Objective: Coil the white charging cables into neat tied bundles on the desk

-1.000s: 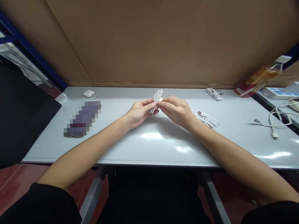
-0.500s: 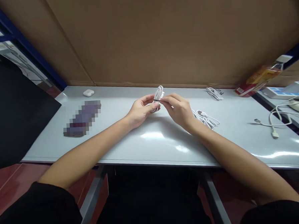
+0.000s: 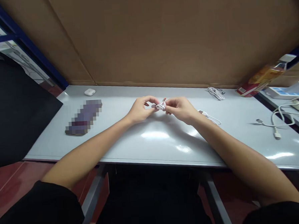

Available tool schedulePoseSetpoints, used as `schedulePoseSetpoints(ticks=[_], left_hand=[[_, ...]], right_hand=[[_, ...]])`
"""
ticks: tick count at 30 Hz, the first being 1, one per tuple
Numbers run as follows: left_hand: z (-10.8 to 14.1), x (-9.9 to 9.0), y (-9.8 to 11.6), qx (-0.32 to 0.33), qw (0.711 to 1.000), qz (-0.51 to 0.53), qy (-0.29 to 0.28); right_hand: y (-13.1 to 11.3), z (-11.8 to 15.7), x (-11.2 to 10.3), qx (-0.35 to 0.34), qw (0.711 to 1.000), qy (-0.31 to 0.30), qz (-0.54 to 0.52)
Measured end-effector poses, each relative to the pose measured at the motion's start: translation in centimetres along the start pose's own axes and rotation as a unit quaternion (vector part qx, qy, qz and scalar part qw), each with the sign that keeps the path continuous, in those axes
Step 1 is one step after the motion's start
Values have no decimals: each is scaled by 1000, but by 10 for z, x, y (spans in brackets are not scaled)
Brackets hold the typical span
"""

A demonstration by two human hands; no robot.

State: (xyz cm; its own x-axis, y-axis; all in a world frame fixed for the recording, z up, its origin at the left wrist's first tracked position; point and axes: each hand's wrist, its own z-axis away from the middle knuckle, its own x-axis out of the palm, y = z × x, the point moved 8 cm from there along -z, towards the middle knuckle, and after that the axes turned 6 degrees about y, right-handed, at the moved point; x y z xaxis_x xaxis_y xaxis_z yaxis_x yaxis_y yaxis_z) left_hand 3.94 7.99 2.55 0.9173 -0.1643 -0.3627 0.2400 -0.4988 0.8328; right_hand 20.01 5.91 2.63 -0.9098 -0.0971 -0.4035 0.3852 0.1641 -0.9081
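Observation:
A coiled white USB cable is held in the air above the desk, between both hands. My left hand pinches its left side, where a plug end sticks out. From the right, my right hand pinches the coil with thumb and fingers. A small orange-red bit shows at the top of the bundle. The dark tie seen around the coil earlier cannot be made out. Beside my right wrist lies another white cable, partly hidden by the forearm.
A bundled white cable lies at the back right. A drink bottle leans beyond it. Loose cables hang over the right side of the desk. At left are a white earbud case, a blurred-out phone-like object and a black chair back.
The coil has turned from upright to lying end-on between my fingers. My right hand has shifted slightly lower and now grips the coil's right side. The view moved a little.

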Motion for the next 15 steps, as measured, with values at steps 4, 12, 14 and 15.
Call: schedulePoseSetpoints(ticks=[4,12,14,15], left_hand=[[4,3,13,85,996,0,-22],[7,0,36,154,987,-4,-42],[6,-4,33,129,991,21,-23],[5,-5,29,110,993,40,-14]], right_hand=[[12,2,13,68,990,-87,-83],[18,7,31,164,935,-213,-232],[15,4,25,152,935,-177,-266],[13,2,21,142,938,-157,-274]])
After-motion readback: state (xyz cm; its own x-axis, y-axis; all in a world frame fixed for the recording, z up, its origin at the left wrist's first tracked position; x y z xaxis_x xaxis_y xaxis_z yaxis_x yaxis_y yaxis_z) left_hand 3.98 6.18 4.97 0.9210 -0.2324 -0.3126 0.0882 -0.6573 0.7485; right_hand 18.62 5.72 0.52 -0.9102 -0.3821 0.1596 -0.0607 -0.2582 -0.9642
